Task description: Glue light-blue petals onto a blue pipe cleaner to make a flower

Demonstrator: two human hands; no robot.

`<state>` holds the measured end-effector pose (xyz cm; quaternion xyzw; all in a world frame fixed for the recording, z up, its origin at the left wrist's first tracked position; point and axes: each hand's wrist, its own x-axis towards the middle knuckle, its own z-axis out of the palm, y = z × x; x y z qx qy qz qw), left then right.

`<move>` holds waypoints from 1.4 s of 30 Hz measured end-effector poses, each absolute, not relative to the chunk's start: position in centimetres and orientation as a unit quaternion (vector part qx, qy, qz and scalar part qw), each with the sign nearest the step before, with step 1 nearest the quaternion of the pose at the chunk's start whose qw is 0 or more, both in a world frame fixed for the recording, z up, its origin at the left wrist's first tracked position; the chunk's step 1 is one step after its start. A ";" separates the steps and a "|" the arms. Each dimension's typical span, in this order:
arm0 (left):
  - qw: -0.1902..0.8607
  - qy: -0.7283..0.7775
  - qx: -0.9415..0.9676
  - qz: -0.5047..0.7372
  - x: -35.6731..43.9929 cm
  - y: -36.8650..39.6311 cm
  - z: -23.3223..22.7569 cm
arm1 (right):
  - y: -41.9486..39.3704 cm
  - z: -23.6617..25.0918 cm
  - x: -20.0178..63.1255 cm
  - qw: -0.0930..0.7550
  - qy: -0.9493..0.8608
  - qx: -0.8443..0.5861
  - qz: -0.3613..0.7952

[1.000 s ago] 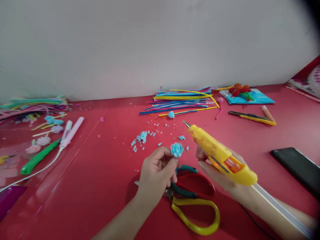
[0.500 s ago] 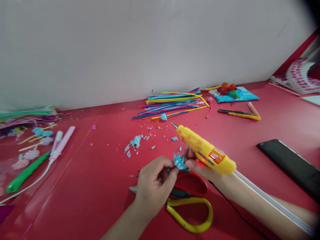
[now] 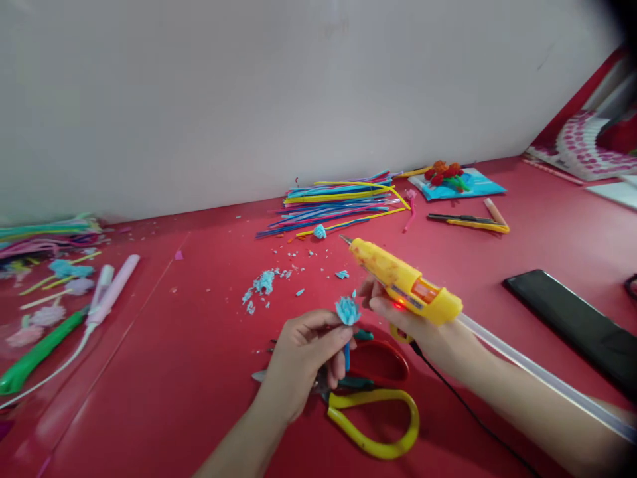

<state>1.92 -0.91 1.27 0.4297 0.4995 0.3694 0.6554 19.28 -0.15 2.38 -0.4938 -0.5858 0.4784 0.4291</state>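
Between the thumb and fingers of my left hand (image 3: 303, 355) is a light blue flower (image 3: 348, 311), upright, its darker blue stem (image 3: 347, 357) hanging below the fingertips. My right hand (image 3: 398, 318) is wrapped round a yellow hot glue gun (image 3: 405, 282). Its metal nozzle points up and left, past the flower and apart from it. A red light glows on the gun, and a long clear glue stick (image 3: 527, 365) runs out of its back. Under my left hand lie yellow-handled scissors (image 3: 413, 425) and a red-handled tool (image 3: 405, 365), both partly hidden.
Blue fuzz scraps (image 3: 263, 282) and a small blue ball (image 3: 319, 232) lie ahead. Pipe cleaners (image 3: 343, 199) are piled by the wall. A black phone (image 3: 572, 325) rests at right; a pink corded styling iron (image 3: 115, 289) and green-handled tool (image 3: 44, 348) at left.
My left hand has turned the flower upright, so its stem now shows. The glue gun sits slightly farther from the flower. The whole view has shifted a little.
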 end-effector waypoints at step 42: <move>0.678 0.435 0.297 0.513 0.7 -0.1 1.8 | -1.2 0.8 19.2 0.379 -0.838 -0.358 0.165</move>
